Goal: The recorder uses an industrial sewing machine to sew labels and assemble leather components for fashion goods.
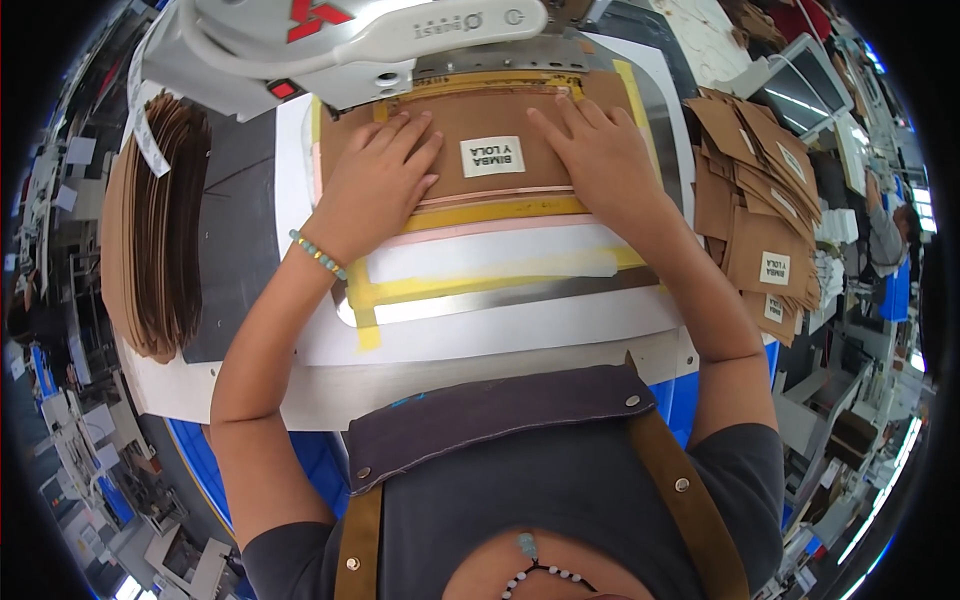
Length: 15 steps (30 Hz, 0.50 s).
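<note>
Left hand [375, 185] palm-down, fingers slightly spread, on left part of brown panel [480, 115]; right hand [612, 165] likewise at right, thumb apart. Panel lies flat on yellow-taped plate [490, 212], white label [493, 156] between hands; white machine [350, 60] adjacent.

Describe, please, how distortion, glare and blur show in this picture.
Head view: fisheye distortion bends the surroundings, with black corners; head view: pale streaks, probably glare, cross the dark rectangular screen; head view: the bare left hand, bare right hand and flat brown panel look fairly sharp, the rim's background indistinct.
</note>
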Tool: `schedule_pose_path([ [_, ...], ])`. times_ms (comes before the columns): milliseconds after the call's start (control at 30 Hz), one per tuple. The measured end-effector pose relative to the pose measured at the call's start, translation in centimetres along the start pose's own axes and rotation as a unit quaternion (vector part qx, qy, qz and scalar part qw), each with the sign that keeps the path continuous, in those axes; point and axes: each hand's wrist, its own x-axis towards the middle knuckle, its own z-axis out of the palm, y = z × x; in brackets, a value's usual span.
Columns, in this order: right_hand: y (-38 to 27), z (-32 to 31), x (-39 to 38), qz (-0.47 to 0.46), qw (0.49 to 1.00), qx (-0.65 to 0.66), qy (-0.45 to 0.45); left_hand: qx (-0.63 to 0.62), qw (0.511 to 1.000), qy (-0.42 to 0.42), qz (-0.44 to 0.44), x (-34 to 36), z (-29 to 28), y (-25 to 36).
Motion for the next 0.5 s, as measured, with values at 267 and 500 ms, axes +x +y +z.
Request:
schedule_pose_path([
  [267, -0.75, -0.16, 0.79, -0.023, 0.998, -0.053, -0.009, 0.021, 0.999, 0.032, 0.028, 0.15, 0.33, -0.10],
  [500, -0.86, 0.16, 1.02, -0.025, 0.999, -0.043, -0.009, 0.022, 1.000, 0.008, 0.014, 0.17, 0.08, -0.16],
])
